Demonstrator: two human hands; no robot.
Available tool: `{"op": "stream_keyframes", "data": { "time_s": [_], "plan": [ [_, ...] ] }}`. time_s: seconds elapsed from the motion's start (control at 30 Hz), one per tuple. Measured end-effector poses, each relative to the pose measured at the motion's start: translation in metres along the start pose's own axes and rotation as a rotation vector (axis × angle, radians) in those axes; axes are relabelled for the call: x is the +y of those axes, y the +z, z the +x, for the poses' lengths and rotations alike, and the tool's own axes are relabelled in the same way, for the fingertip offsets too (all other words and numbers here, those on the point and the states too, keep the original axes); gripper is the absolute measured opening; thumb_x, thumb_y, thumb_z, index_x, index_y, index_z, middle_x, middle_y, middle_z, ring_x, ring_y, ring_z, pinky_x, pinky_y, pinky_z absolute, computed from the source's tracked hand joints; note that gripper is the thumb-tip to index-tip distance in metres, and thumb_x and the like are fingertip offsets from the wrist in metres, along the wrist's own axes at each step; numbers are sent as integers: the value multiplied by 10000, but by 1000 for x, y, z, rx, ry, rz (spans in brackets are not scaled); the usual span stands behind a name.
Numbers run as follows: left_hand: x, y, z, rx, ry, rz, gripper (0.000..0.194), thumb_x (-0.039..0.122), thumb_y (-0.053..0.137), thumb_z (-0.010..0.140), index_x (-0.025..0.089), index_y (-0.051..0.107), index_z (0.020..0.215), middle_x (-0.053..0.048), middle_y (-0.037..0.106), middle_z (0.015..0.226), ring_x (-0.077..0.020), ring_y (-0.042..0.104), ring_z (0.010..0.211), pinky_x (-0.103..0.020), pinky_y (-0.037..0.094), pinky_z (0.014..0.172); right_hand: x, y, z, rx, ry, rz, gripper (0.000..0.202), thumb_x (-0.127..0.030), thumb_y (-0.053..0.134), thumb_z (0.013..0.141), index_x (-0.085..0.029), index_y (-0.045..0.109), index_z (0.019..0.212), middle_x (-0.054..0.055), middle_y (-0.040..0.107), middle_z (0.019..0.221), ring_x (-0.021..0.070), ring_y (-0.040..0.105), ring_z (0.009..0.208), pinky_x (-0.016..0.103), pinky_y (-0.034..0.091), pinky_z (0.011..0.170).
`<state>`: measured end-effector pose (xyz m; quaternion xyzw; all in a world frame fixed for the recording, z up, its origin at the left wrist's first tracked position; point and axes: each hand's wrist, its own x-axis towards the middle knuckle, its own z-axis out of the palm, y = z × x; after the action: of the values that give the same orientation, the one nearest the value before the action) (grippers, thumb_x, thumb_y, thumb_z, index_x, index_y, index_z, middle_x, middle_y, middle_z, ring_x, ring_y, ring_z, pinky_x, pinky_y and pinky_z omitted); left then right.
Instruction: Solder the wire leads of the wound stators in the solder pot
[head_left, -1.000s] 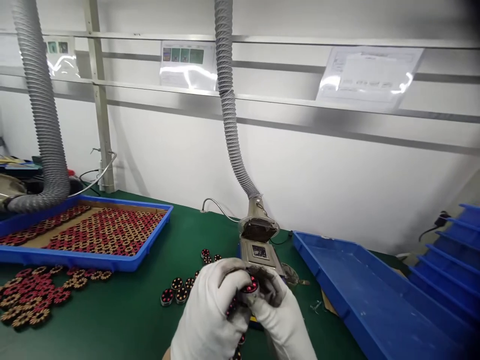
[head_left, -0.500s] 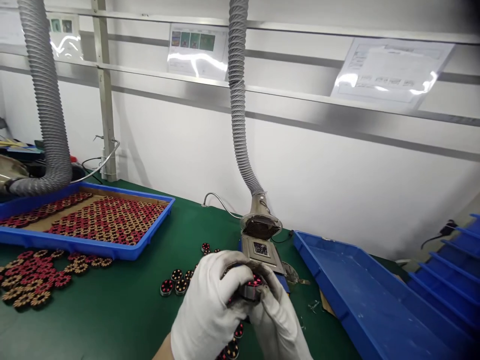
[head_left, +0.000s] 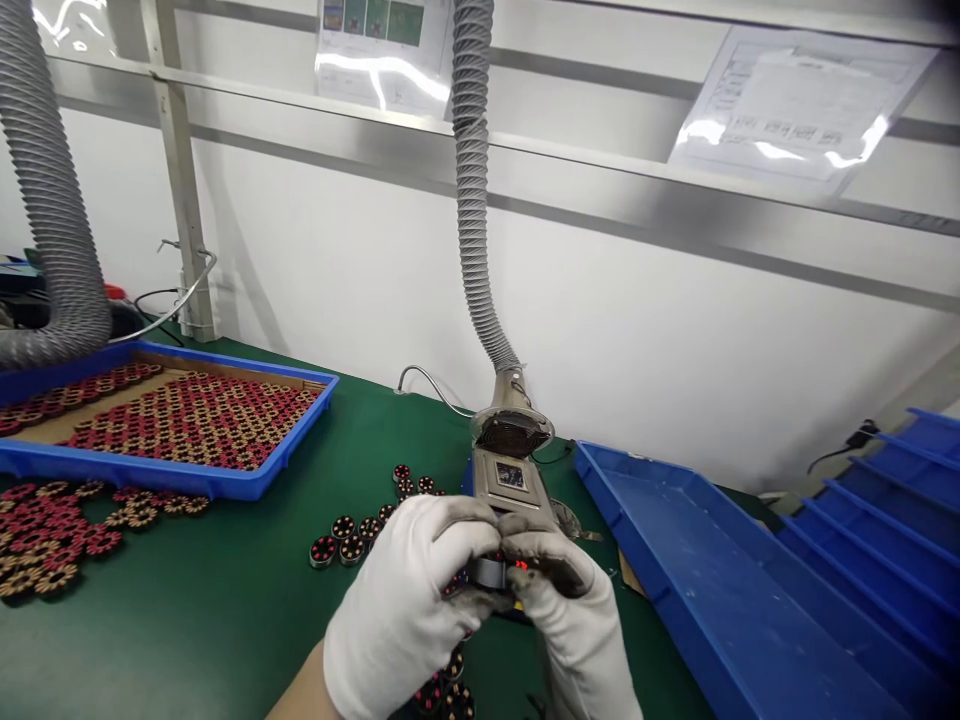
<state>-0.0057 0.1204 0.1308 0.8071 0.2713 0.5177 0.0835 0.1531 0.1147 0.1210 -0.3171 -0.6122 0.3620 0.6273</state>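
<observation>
My left hand (head_left: 409, 600), in a white glove with dirty fingertips, is closed around a round black-rimmed part (head_left: 489, 573). My right hand (head_left: 574, 610), gloved likewise, has its fingers closed on the right side of it. A bit of red shows between the fingertips; most of the part is hidden. Left of my hands, several round black parts with red or gold teeth (head_left: 351, 549) lie on the green table. More of these parts (head_left: 459, 700) lie below my left hand, partly covered by it. Just beyond my hands stands a metal-topped hot plate (head_left: 517, 485).
A grey extraction hose with a hood (head_left: 512, 425) hangs over the hot plate. At left a blue tray (head_left: 247, 485) holds rows of red and gold toothed cores, with loose cores (head_left: 56, 540) before it. A blue tray (head_left: 675, 560) and stacked blue trays (head_left: 885, 530) are at right.
The part has turned in my hands, so its dark side rim now faces me. My right fingers have come up over its right side. The view has shifted slightly.
</observation>
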Motion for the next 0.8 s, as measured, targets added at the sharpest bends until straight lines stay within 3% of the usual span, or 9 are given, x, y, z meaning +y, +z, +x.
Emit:
{"op": "stream_keyframes", "data": {
  "time_s": [0.1, 0.2, 0.3, 0.37, 0.47, 0.6, 0.7, 0.8],
  "plan": [
    [4, 2, 2, 37, 98, 115, 269, 32, 516, 741, 187, 522, 961, -42, 582, 1001, -178, 520, 934, -342, 419, 835, 0, 10, -1, 133, 163, 303, 65, -329, 708, 710, -266, 696, 717, -2, 672, 779, 164, 612, 746, 287, 496, 730],
    [7, 4, 2, 63, 110, 125, 302, -3, 489, 696, 169, 524, 942, -47, 577, 988, -180, 512, 938, -354, 409, 845, 0, 14, 0, 166, 304, 535, 182, -435, 674, 717, -275, 692, 802, 10, 681, 850, 177, 617, 802, 332, 499, 781],
    [7, 3, 1, 105, 91, 108, 320, -15, 501, 685, 161, 519, 952, -49, 568, 988, -171, 506, 929, -346, 405, 843, 6, 10, 2, 209, 252, 537, 223, -480, 614, 755, -300, 674, 873, 18, 675, 944, 197, 602, 915, 381, 467, 865],
    [6, 1, 0, 124, 87, 118, 321, -8, 524, 688, 158, 521, 963, -55, 564, 1002, -177, 500, 941, -349, 403, 846, 10, 10, 4, 208, 227, 525, 252, -473, 693, 678, -308, 672, 868, 14, 678, 940, 213, 613, 892, 394, 476, 851],
    [4, 1, 0, 139, 84, 131, 322, 4, 520, 708, 159, 523, 990, -63, 561, 1028, -187, 496, 968, -360, 400, 863, 8, 17, 4, 123, 294, 485, 386, -329, 821, 541, -262, 680, 894, 41, 680, 937, 234, 623, 869, 386, 481, 835],
    [1, 4, 0, 156, 41, 106, 379, 26, 506, 708, 191, 528, 1049, -56, 559, 1062, -190, 506, 975, -349, 413, 862, -8, 30, -2, 97, 426, 547, 306, -230, 777, 633, -217, 676, 922, 40, 669, 958, 191, 605, 929, 323, 431, 905],
    [-4, 2, 0, 84, -13, -46, 440, 33, 549, 704, 228, 524, 1097, -39, 555, 1095, -172, 517, 994, -305, 422, 877, -12, 31, -5, 85, 513, 698, 299, -254, 758, 666, -244, 670, 951, 17, 685, 883, 174, 630, 851, 324, 465, 860],
    [-9, -4, 1, 15, -11, -207, 357, 90, 579, 753, 242, 561, 1076, -39, 585, 1059, -165, 547, 953, -283, 440, 852, -10, 29, -6, 68, 563, 758, 345, -247, 772, 649, -254, 664, 977, 10, 694, 853, 175, 640, 822, 331, 483, 838]
  ]
}}
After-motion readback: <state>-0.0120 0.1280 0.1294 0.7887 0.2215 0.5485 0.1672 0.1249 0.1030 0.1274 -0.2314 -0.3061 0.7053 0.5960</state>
